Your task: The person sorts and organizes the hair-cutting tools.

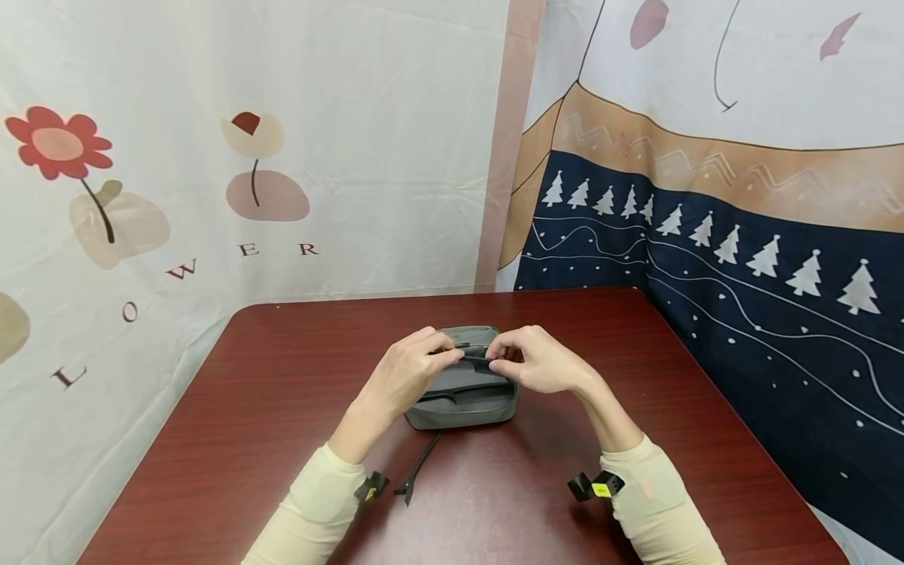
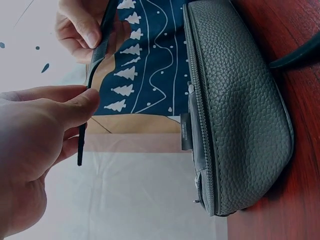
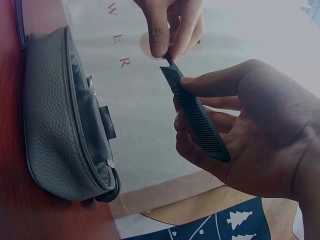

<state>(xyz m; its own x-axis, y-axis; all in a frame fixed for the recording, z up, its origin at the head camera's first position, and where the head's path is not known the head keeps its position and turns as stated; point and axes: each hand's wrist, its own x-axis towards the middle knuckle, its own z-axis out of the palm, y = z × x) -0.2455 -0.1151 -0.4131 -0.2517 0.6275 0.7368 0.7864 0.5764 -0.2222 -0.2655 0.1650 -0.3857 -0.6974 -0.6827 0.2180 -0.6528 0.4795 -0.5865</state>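
Observation:
A black comb [image 3: 197, 117] with a thin handle is held up between both hands, above a grey leather-like pouch [image 1: 462, 416]. My left hand [image 1: 406, 369] pinches the comb's handle between thumb and fingers. At the toothed part, my right hand [image 1: 544, 361] grips with the thumb on one face and fingers behind. The pouch rests on the table with its zipper [image 2: 202, 105] undone along the top. A small dark label [image 3: 107, 122] sticks out of its opening. Most of the pouch's inside is hidden.
On the dark red table [image 1: 297, 377], a slim black thing [image 1: 418, 471] with a forked-looking end lies in front of the pouch; its kind is unclear. Printed curtains [image 1: 367, 157] hang behind the table and along its right side.

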